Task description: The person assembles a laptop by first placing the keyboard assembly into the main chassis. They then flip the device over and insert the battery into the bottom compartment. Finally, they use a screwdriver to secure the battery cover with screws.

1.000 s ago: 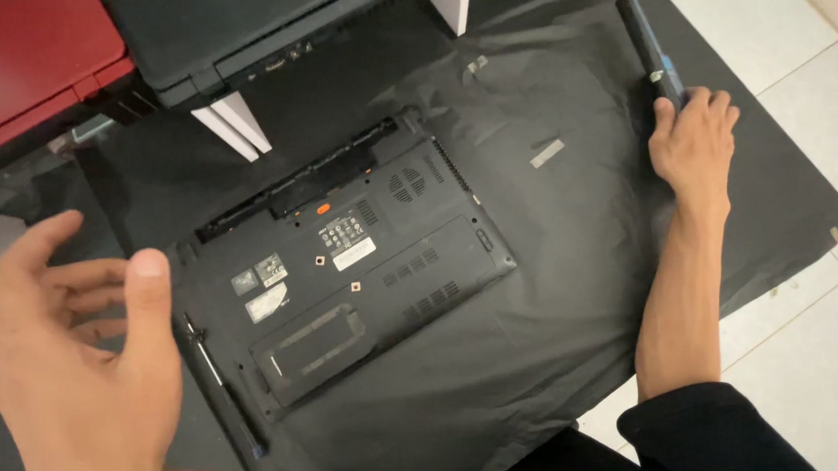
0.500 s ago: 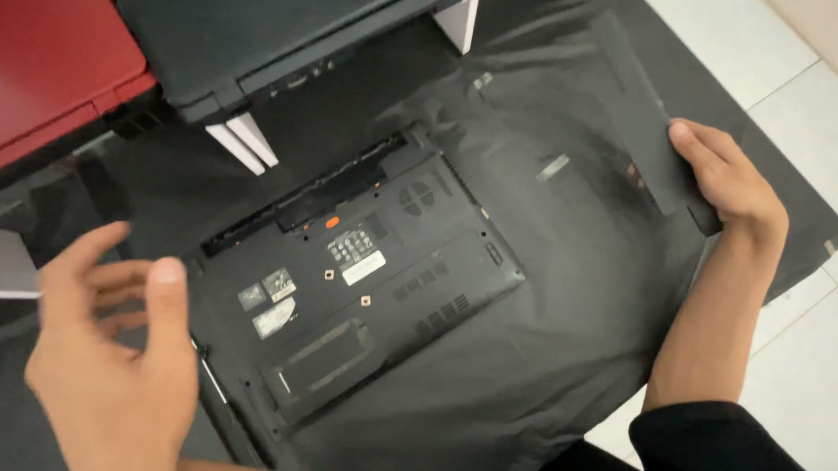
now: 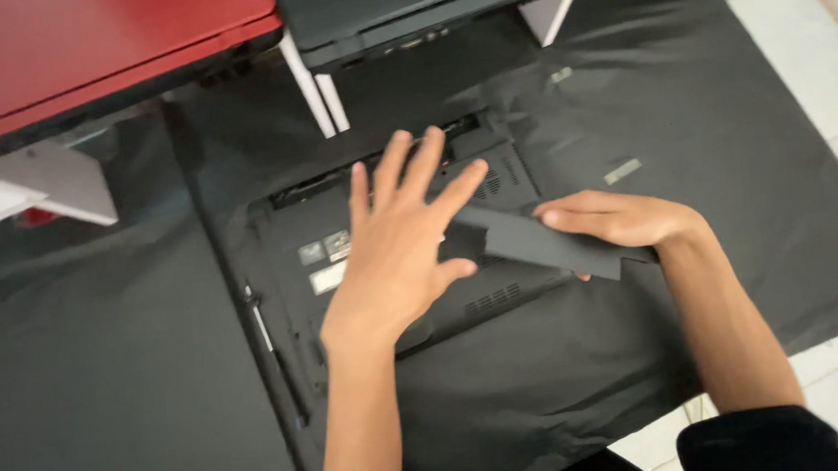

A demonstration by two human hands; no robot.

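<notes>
A black laptop point(image 3: 305, 272) lies bottom side up on a black mat point(image 3: 703, 131), its underside showing white stickers and vent slots. My right hand point(image 3: 612, 222) grips a long dark battery bar point(image 3: 545, 242) and holds it over the laptop's right half. My left hand point(image 3: 400, 237) hovers above the middle of the laptop, fingers spread, holding nothing. The empty battery slot point(image 3: 338, 177) shows along the laptop's far edge, partly hidden by my left fingers.
A red laptop point(image 3: 88, 52) and a black laptop point(image 3: 424, 2) rest on white stands point(image 3: 318, 86) at the far side. Two small parts point(image 3: 623, 170) lie on the mat to the right. White floor tiles point(image 3: 813, 27) border the mat.
My right hand picked up the battery bar from the mat's far right and carried it left over the laptop. My left hand moved from the left side to above the laptop.
</notes>
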